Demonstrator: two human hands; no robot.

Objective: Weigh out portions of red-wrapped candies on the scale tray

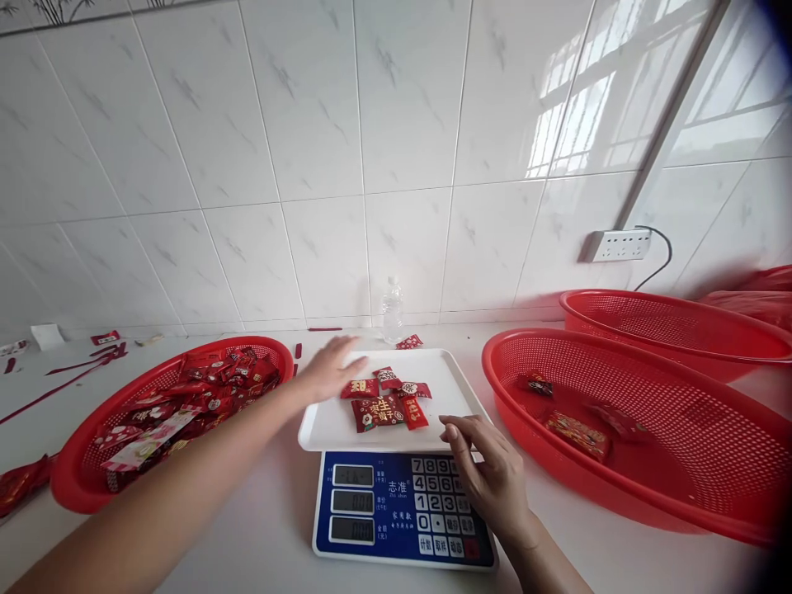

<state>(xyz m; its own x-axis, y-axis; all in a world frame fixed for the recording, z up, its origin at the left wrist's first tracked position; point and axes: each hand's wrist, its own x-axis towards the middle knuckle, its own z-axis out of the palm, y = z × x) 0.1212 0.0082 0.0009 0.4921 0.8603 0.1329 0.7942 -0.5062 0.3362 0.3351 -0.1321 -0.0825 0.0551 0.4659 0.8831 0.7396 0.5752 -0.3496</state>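
Note:
A blue-faced digital scale sits in front of me, with a white tray on top. Several red candy packets lie in the tray's middle. My left hand reaches over the tray's left edge, fingers stretched flat just beside the packets, holding nothing. My right hand hovers above the scale's keypad near the tray's front right corner, with fingers loosely curled and nothing visible in them.
A red mesh basket full of red packets stands at the left. Two more red baskets stand at the right, the nearer one holding a few packets. A clear bottle stands by the tiled wall. A power strip hangs on the wall.

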